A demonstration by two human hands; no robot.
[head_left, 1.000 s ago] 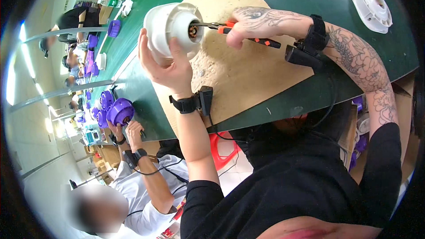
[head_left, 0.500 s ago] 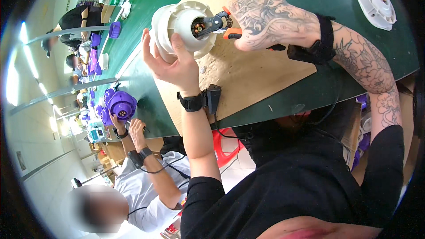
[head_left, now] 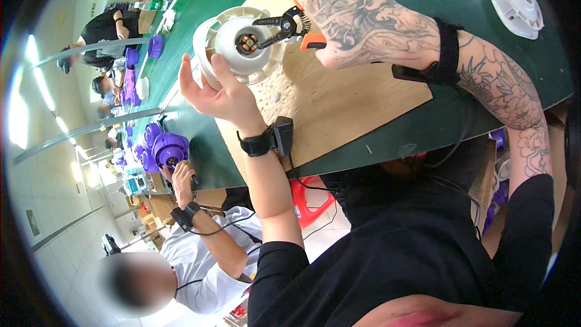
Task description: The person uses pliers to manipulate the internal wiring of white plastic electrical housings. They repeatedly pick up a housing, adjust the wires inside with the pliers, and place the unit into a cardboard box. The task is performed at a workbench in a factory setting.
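Note:
A white round plastic housing with a ribbed rim is held above the cardboard. My left hand supports it from the near side, thumb on its face and fingers under the edge. Its central hole faces up toward me and shows brassy metal parts inside. In my right hand are spring-loaded pliers with black jaws and orange-and-black handles. Their jaws are spread at the right of the hole, one tip by its near right edge, the other above it.
Brown cardboard lies on the green table. A second white ribbed part sits at the far right. Toward the left, a co-worker's hand is at a purple housing. A red stool stands below the table.
The housing has shifted left and tipped, so its hole faces me more squarely. The pliers' jaws have come out of the hole and spread wider. My left hand moved left with the housing.

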